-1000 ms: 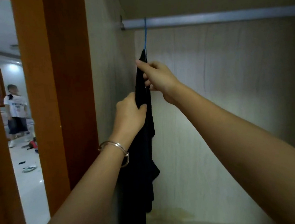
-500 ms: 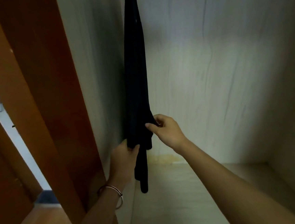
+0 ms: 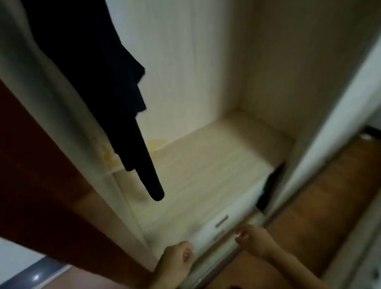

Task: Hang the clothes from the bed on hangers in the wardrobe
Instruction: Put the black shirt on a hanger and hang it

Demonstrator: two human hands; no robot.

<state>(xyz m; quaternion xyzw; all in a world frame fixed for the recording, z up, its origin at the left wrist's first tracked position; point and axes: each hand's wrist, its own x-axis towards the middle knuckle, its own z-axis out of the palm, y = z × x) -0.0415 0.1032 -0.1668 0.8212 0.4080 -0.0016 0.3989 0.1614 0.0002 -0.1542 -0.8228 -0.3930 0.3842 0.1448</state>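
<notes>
A dark garment (image 3: 101, 78) hangs inside the pale wardrobe (image 3: 199, 51) at the upper left, its narrow end dangling free above the wardrobe floor (image 3: 206, 173). The hanger and rail are out of view above. My left hand (image 3: 176, 260) is low at the wardrobe's front edge, fingers loosely curled, holding nothing. Lower right, my right hand (image 3: 250, 238) hangs with relaxed fingers, empty too. Both hands are well below the garment and apart from it. The frame is blurred by motion.
A brown wardrobe door (image 3: 26, 170) stands open on the left. White drawer fronts with handles (image 3: 221, 222) sit below the wardrobe floor. A pale sliding door edge (image 3: 322, 132) runs down the right. Wooden flooring (image 3: 328, 201) lies in front.
Both hands have let go of the dark garment and dropped to the wardrobe's front edge. The view has swung downward and to the right.
</notes>
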